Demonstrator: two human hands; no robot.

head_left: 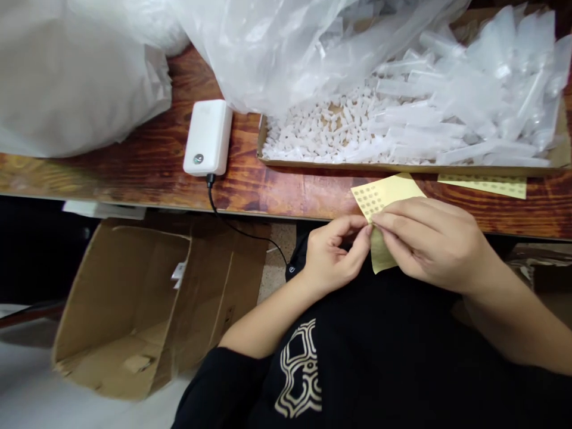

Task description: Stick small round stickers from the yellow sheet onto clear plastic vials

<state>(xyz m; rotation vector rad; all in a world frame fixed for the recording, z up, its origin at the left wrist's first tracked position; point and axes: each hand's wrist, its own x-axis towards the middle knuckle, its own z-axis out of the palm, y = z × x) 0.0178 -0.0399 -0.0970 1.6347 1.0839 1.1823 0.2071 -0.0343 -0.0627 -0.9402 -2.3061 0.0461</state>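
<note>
A yellow sheet of small round stickers [367, 199] is held just off the table's front edge, with its lower part bent down. My left hand [336, 253] pinches the sheet's left edge between thumb and forefinger. From the right, my right hand [431, 238] grips the same sheet, thumb and fingers pressed together close to the left fingertips. Whether a loose sticker is between the fingertips is too small to see. A second yellow sticker sheet [485, 183] lies on the table to the right, partly under the tray's front edge.
A shallow cardboard tray [339, 165] holds small white plastic pieces [313, 134] and clear plastic sleeves [465, 107]. Plastic bags cover the back. A white power bank [208, 137] lies on the wooden table [250, 187], its cable [241, 231] hanging down. Below left stands an open cardboard box [129, 286].
</note>
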